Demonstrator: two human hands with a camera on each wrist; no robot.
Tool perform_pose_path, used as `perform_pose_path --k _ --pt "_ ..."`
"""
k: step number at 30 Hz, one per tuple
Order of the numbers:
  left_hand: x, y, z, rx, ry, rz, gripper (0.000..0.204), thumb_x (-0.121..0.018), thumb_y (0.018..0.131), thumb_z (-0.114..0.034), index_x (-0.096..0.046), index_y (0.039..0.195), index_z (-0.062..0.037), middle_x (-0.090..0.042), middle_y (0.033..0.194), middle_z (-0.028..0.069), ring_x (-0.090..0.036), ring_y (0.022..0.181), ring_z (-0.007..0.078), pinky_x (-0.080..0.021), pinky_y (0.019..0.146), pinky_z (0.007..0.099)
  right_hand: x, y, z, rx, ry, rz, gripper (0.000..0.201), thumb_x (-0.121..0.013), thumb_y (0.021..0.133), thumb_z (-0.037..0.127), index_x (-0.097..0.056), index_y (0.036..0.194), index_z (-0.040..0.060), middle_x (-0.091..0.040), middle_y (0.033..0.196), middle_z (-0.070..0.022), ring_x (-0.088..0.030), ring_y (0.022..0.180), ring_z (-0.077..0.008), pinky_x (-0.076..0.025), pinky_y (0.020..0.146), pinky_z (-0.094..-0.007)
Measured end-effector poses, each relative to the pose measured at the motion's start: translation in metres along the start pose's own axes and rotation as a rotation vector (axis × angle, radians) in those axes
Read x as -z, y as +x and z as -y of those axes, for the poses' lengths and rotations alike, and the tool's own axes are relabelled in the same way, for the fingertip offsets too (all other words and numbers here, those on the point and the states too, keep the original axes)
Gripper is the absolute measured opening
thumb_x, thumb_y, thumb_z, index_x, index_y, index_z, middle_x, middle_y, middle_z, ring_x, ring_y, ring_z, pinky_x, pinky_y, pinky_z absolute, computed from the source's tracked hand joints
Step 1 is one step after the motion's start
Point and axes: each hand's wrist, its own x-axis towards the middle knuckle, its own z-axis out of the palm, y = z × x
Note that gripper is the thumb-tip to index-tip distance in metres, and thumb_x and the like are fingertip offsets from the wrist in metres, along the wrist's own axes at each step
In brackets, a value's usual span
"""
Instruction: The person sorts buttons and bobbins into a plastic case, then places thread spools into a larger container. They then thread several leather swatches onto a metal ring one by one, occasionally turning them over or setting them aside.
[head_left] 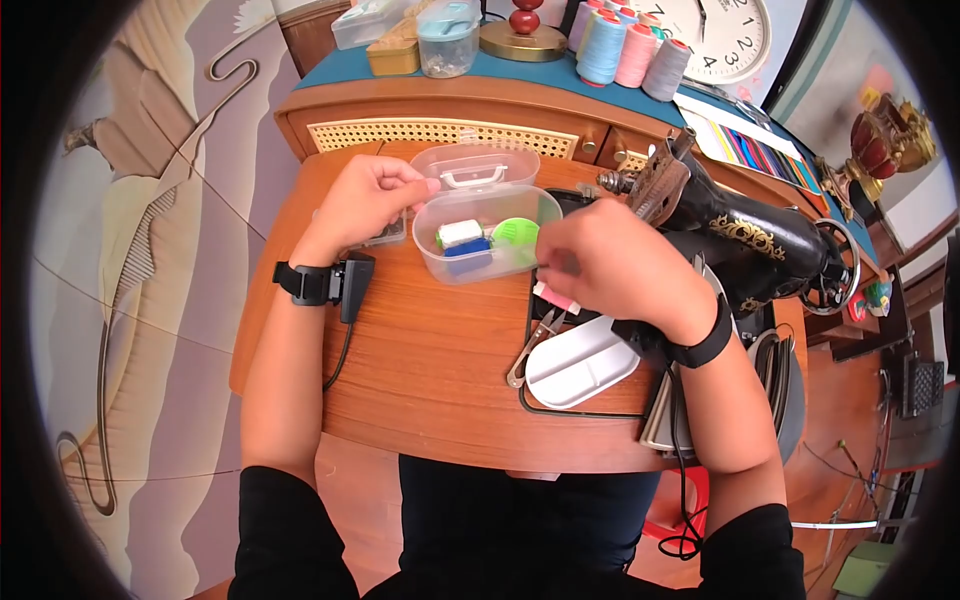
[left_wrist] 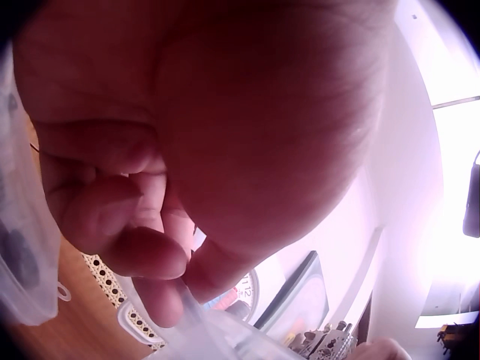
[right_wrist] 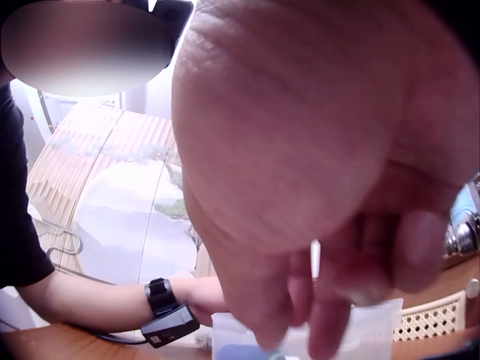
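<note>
A clear plastic box (head_left: 480, 262) stands on the wooden table, tilted slightly in the head view. Inside lie a white block (head_left: 460, 233), a blue block (head_left: 468, 252) and a bright green slotted round piece (head_left: 515, 234). My left hand (head_left: 372, 200) pinches the box's clear edge at its left end between thumb and fingers. Over the right end hovers my right hand (head_left: 610, 262), fingers pointing down, thumb and fingertips apart with nothing visible between them. The clear lid (head_left: 520, 163) with a white handle (head_left: 474, 178) is behind the box.
Small scissors (head_left: 533, 348), a pink-and-white piece (head_left: 555, 297) and a white divided tray (head_left: 583, 362) lie below my right hand. A black sewing machine (head_left: 745, 235) stands right. Thread spools (head_left: 636, 55), a clock (head_left: 715, 40) and a lidded tub (head_left: 446, 45) line the back shelf.
</note>
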Motion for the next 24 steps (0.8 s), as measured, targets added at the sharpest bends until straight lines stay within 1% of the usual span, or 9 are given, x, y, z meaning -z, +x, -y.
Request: perform_pose_path --k 1,5,13,16,18,19,22,23,24 --pt "0.000 0.000 -0.001 0.010 -0.009 -0.012 0.021 -0.077 0.091 -0.024 -0.075 0.087 -0.0035 -0.067 0.070 -0.0038 -0.049 0.056 0.0005 -0.035 0.051 0.0196 -0.006 -0.003 -0.003 -0.053 -0.165 0.102 0.009 -0.074 0.077 0.008 -0.072 0.083 0.0013 -0.069 0.076 -0.0191 -0.070 0.076 -0.0382 -0.056 0.068 -0.0445" --pt "0.000 0.001 0.001 0.016 -0.032 -0.028 0.022 -0.077 0.091 -0.025 -0.074 0.086 -0.0033 -0.066 0.069 -0.0046 -0.046 0.055 0.0008 -0.034 0.051 0.0193 -0.023 -0.003 -0.007 -0.126 -0.192 0.252 0.009 -0.072 0.071 0.002 -0.072 0.080 -0.0004 -0.069 0.079 -0.0215 -0.071 0.081 -0.0394 -0.058 0.071 -0.0456" --pt "0.000 0.002 0.003 0.030 -0.012 -0.027 0.023 -0.077 0.092 -0.026 -0.074 0.085 -0.0044 -0.065 0.068 -0.0051 -0.046 0.055 0.0011 -0.034 0.051 0.0193 -0.039 0.006 -0.011 -0.111 -0.237 0.229 0.010 -0.069 0.069 -0.003 -0.071 0.078 -0.0013 -0.069 0.079 -0.0219 -0.071 0.083 -0.0405 -0.058 0.071 -0.0474" --pt "0.002 0.002 0.003 0.023 -0.016 -0.020 0.023 -0.077 0.092 -0.026 -0.074 0.086 -0.0044 -0.066 0.069 -0.0047 -0.047 0.056 0.0011 -0.035 0.052 0.0195 -0.034 0.005 -0.012 -0.080 -0.232 0.172 0.007 -0.067 0.071 -0.001 -0.067 0.078 0.0025 -0.067 0.075 -0.0174 -0.068 0.075 -0.0375 -0.054 0.067 -0.0434" --pt "0.002 0.002 0.002 0.025 -0.012 -0.021 0.023 -0.077 0.092 -0.026 -0.074 0.086 -0.0043 -0.066 0.069 -0.0042 -0.049 0.057 0.0011 -0.036 0.052 0.0195 -0.021 0.005 -0.006 0.054 -0.021 0.018 0.010 -0.072 0.072 0.001 -0.070 0.082 0.0015 -0.066 0.074 -0.0181 -0.069 0.070 -0.0344 -0.054 0.062 -0.0434" --pt "0.001 0.002 0.002 0.016 -0.015 -0.013 0.023 -0.077 0.092 -0.026 -0.074 0.086 -0.0037 -0.067 0.070 -0.0036 -0.051 0.059 0.0013 -0.037 0.053 0.0195 -0.016 0.005 -0.001 0.062 -0.026 0.026 0.010 -0.072 0.072 0.001 -0.070 0.082 0.0015 -0.066 0.074 -0.0181 -0.069 0.070 -0.0344 -0.054 0.062 -0.0434" --pt "0.002 0.002 0.004 -0.003 -0.021 -0.021 0.023 -0.077 0.091 -0.025 -0.074 0.087 -0.0025 -0.068 0.071 -0.0021 -0.054 0.061 0.0018 -0.039 0.054 0.0197 -0.011 0.006 0.005 0.147 0.225 -0.320 0.014 -0.076 0.076 0.001 -0.066 0.086 0.0028 -0.059 0.067 -0.0107 -0.062 0.062 -0.0226 -0.051 0.057 -0.0333" --pt "0.002 0.002 0.005 -0.011 -0.017 -0.018 0.023 -0.077 0.091 -0.025 -0.074 0.088 -0.0020 -0.069 0.072 -0.0013 -0.056 0.062 0.0022 -0.040 0.055 0.0199 -0.013 0.009 0.003 0.153 0.220 -0.315 0.014 -0.076 0.076 0.001 -0.066 0.086 0.0028 -0.059 0.067 -0.0107 -0.062 0.062 -0.0226 -0.051 0.057 -0.0333" --pt "0.002 0.002 0.005 -0.015 -0.020 -0.022 0.023 -0.077 0.091 -0.025 -0.074 0.088 -0.0020 -0.069 0.072 -0.0013 -0.056 0.062 0.0022 -0.040 0.055 0.0199 -0.015 0.013 0.003 0.177 0.183 -0.420 0.014 -0.075 0.077 0.000 -0.066 0.088 0.0022 -0.060 0.069 -0.0110 -0.063 0.062 -0.0223 -0.052 0.057 -0.0328"
